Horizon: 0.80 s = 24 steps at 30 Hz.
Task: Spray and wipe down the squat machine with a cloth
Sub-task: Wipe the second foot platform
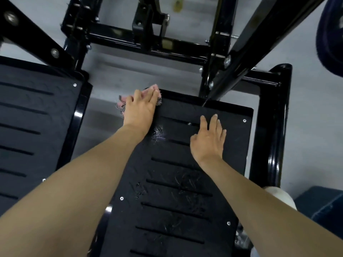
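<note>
Nearest: two bare forearms, reaching forward and down over the right footplate (176, 210) of the squat machine (274, 130). Black textured plate, long slots across it, small screws near the corners, scuffs and streaks toward the near end.

Low right corner: blue denim (323, 206) and a pale rounded thing (278, 195), too blurred to tell what.

Right hand (207, 140): palm down on the far half of the plate, fingers straight and slightly spread, nothing held.

Wet patch (157, 132): glossy, on the plate just beside the left wrist.

Left hand (141, 106): flat, fingers straight and close together, pressing the cloth (120, 107) onto the plate's far left corner. Cloth mostly hidden under the palm; speckled dark-and-white edge poking out left of the hand, past the plate's edge, and a little on the right by the fingers.

Across a strip of grey floor (111, 75) to the left: second footplate (37, 117), same slotted pattern.

Farther: glossy black frame tube bending round the right plate's far right corner; angled beams with bolts (54, 52); crossbar (148, 39) behind.

Top right: dark blue rounded object (330, 34), cut by the picture's edge, blurred.
</note>
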### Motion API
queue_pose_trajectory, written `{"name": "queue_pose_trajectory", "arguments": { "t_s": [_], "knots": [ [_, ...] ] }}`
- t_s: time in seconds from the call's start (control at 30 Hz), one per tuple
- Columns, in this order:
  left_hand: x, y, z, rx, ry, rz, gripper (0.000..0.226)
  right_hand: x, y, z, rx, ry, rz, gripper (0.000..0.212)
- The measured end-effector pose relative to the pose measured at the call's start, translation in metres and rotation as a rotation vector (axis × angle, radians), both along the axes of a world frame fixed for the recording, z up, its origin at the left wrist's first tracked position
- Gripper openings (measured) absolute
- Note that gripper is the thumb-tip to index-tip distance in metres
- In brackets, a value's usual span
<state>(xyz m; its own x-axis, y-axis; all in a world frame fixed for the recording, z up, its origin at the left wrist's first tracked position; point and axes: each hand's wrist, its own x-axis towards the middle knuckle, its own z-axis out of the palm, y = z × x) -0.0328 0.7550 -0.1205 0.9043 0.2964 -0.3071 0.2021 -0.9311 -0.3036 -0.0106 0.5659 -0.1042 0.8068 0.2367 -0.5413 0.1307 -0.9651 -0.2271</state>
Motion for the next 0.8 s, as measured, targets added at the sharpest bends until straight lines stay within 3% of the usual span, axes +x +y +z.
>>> {"name": "queue_pose_trajectory", "arguments": {
  "t_s": [0.2,0.4,0.47,0.63,0.8],
  "knots": [
    [-0.001,-0.017,0.003,-0.118,-0.072,0.246,0.077,-0.003,-0.002,-0.005,-0.004,-0.073,-0.003,0.065],
    [-0.031,-0.012,-0.003,-0.098,-0.01,-0.157,0.08,-0.008,0.001,-0.007,-0.006,-0.067,0.009,0.063],
    [-0.033,0.006,-0.004,-0.074,0.0,-0.156,0.084,-0.008,0.003,-0.007,-0.002,-0.079,0.024,0.063],
    [-0.025,-0.018,-0.002,-0.11,-0.042,0.118,0.083,-0.009,0.003,-0.007,0.007,-0.081,0.017,0.061],
    [-0.041,-0.046,0.0,-0.154,0.001,-0.22,0.078,-0.01,-0.004,-0.006,0.002,-0.09,0.006,0.061]
  ]
}}
